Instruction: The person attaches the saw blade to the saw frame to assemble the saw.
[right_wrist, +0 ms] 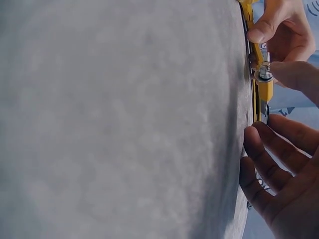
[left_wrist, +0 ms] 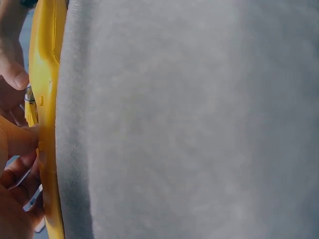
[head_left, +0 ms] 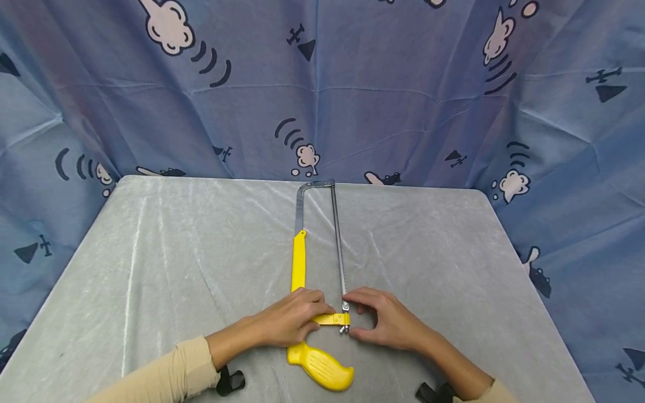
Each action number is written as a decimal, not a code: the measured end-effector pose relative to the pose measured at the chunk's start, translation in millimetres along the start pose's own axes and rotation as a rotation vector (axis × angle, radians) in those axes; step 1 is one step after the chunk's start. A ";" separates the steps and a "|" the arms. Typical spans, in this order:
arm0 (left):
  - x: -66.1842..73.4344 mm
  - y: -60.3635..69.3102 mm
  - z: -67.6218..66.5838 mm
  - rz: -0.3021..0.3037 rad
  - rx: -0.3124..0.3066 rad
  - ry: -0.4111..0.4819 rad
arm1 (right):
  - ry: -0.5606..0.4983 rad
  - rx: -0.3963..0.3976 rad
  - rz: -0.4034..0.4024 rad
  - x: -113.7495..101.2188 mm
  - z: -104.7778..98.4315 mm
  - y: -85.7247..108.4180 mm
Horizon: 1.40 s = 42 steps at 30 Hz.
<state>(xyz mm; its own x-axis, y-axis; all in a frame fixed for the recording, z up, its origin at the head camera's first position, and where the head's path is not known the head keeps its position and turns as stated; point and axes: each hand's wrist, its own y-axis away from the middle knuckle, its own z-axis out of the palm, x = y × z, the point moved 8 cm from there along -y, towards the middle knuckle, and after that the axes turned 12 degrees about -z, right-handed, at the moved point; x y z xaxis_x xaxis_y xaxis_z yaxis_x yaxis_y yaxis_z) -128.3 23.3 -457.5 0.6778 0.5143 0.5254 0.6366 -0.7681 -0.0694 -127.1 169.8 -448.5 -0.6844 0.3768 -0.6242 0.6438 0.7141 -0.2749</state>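
Hacksaw [head_left: 299, 260] flat on its side on the cloth-covered tabletop [head_left: 443, 252], just ahead of the person. Long axis pointing away from the body: yellow handle [head_left: 325, 368] at the near end, bare metal bow [head_left: 317, 184] close to the far edge. Yellow spine along the left, blade [head_left: 339, 246] along the right, nearly parallel to it.

Left hand [head_left: 292, 314] on the spine side, just beyond the handle, fingers curled over the yellow frame and thumb against the crosspiece [head_left: 332, 319], so grasping the saw. Right hand [head_left: 388, 319] on the blade side, to the right of its near end. No grasp there, by the look of it: fingers loosely bent and spread, index fingertip right at the blade's near end, thumb tip beside the wing nut [head_left: 345, 329]. Contact between thumb and nut, or mere closeness: not clear from these views.

Deciding relation, as a judgement: nut at the outer end of the crosspiece, directly left of the right thumb and much nearer to it than to the left fingertips, its axis probably in line with the blade. Right side thus better placed for any work on the nut, left grasp better placed for steadying the frame. Possible hazard: twist passing into the whole saw with too slack a hold on the left.
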 end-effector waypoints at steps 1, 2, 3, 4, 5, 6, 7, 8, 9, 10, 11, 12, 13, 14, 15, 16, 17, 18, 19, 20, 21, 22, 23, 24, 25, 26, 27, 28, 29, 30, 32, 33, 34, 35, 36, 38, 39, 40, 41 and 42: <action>0.3 0.0 -0.2 0.002 0.003 -0.001 | 0.008 0.001 -0.001 -0.3 -0.5 0.1; 0.6 0.1 -0.5 0.004 0.007 -0.003 | 0.016 0.002 0.002 -0.6 -1.2 0.3; 0.9 0.1 -0.7 0.006 0.010 -0.004 | 0.025 0.005 0.006 -1.0 -2.0 0.5; 1.1 0.1 -0.9 0.008 0.012 -0.005 | 0.034 0.009 0.011 -1.4 -2.8 0.7; 1.3 0.1 -1.2 0.010 0.016 -0.004 | 0.044 0.016 0.016 -2.1 -3.8 0.8; 1.5 0.0 -1.4 0.012 0.019 -0.004 | 0.053 0.026 0.021 -3.1 -5.1 0.8; 1.5 0.0 -1.5 0.012 0.020 -0.003 | 0.056 0.040 0.024 -4.2 -6.3 0.7; 1.5 -0.2 -1.6 0.011 0.021 -0.002 | 0.054 0.053 0.026 -5.6 -7.2 0.7; 1.4 -0.3 -1.7 0.008 0.021 0.000 | 0.050 0.065 0.028 -7.0 -7.7 0.6; 1.3 -0.4 -1.7 0.006 0.020 0.001 | 0.039 0.078 0.028 -8.7 -8.0 0.4; 1.1 -0.6 -1.7 0.002 0.019 0.002 | 0.028 0.089 0.025 -10.6 -8.0 0.1; 1.0 -0.7 -1.8 -0.001 0.017 0.002 | 0.015 0.098 0.024 -12.3 -7.7 -0.1; 0.9 -0.9 -1.8 -0.005 0.015 0.004 | 0.004 0.104 0.022 -14.1 -7.3 -0.1; 1.1 -1.1 -2.0 -0.005 0.015 0.005 | -0.005 0.108 0.021 -15.8 -6.7 -0.1; 1.2 -1.1 -2.1 -0.005 0.016 0.007 | -0.011 0.110 0.022 -17.3 -6.0 0.1; 1.4 -1.1 -2.3 -0.003 0.017 0.008 | -0.019 0.112 0.021 -18.8 -5.6 0.4; 1.6 -1.0 -2.5 -0.001 0.019 0.008 | -0.022 0.112 0.021 -20.0 -5.2 0.8; 1.9 -0.9 -2.7 0.002 0.023 0.008 | -0.029 0.109 0.026 -20.8 -4.5 1.3; 2.1 -0.8 -3.0 0.004 0.025 0.007 | -0.038 0.107 0.030 -21.6 -3.9 1.8; 2.3 -0.7 -3.2 0.006 0.027 0.005 | -0.049 0.103 0.037 -21.8 -3.1 2.4; 2.4 -0.6 -3.3 0.006 0.028 0.004 | -0.059 0.100 0.047 -22.0 -2.4 2.8; 2.2 -0.6 -3.1 0.005 0.027 0.003 | -0.069 0.096 0.056 -21.7 -1.5 3.4; 2.1 -0.5 -2.9 0.003 0.024 0.003 | -0.079 0.092 0.064 -21.6 -0.7 3.8; 2.0 -0.5 -2.8 -0.001 0.021 0.004 | -0.087 0.088 0.074 -21.2 0.4 4.1; 1.8 -0.4 -2.5 -0.004 0.018 0.005 | -0.094 0.086 0.077 -21.2 1.2 4.3; 1.6 -0.4 -2.2 -0.008 0.013 0.007 | -0.098 0.084 0.080 -21.4 2.0 4.4; 1.4 -0.3 -2.0 -0.011 0.010 0.009 | -0.100 0.082 0.080 -21.6 2.8 4.4; 1.3 -0.3 -1.8 -0.015 0.007 0.010 | -0.100 0.080 0.078 -21.9 3.6 4.2; 1.3 -0.2 -1.9 -0.018 0.005 0.011 | -0.104 0.077 0.078 -22.5 4.5 3.9; 1.4 -0.1 -2.0 -0.021 0.003 0.012 | -0.108 0.070 0.084 -22.4 5.8 3.7; 1.2 -0.1 -1.8 -0.024 0.001 0.012 | -0.117 0.059 0.100 -21.8 8.1 3.6; 1.3 -0.1 -1.9 -0.021 0.003 0.013 | -0.120 0.053 0.114 -20.9 9.5 3.9; 1.3 -0.1 -1.9 -0.018 0.006 0.014 | -0.120 0.048 0.125 -20.2 10.5 4.2; 1.4 0.0 -2.0 -0.015 0.008 0.014 | -0.121 0.045 0.138 -19.2 11.4 4.5; 1.6 0.1 -2.2 -0.010 0.013 0.012 | -0.121 0.044 0.154 -18.0 12.1 5.1; 1.9 0.3 -2.3 -0.001 0.021 0.008 | -0.121 0.049 0.181 -16.1 12.5 6.2; 2.0 0.4 -2.3 0.003 0.025 0.009 | -0.121 0.054 0.190 -15.4 12.3 6.4; 1.9 0.4 -2.1 0.002 0.025 0.008 | -0.124 0.060 0.198 -14.7 12.1 6.4; 1.9 0.5 -2.1 0.002 0.025 0.008 | -0.133 0.066 0.209 -14.0 12.1 6.6; 1.9 0.5 -2.0 0.002 0.026 0.006 | -0.143 0.071 0.218 -13.3 12.1 6.8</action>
<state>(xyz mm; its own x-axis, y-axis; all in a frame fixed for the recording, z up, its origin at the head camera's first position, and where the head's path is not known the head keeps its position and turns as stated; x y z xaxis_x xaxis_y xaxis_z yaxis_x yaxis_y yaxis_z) -127.4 23.2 -454.8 0.6774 0.5101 0.5300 0.6443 -0.7591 -0.0928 -109.4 162.5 -450.9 -0.4746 0.4267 -0.7699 0.7968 0.5798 -0.1698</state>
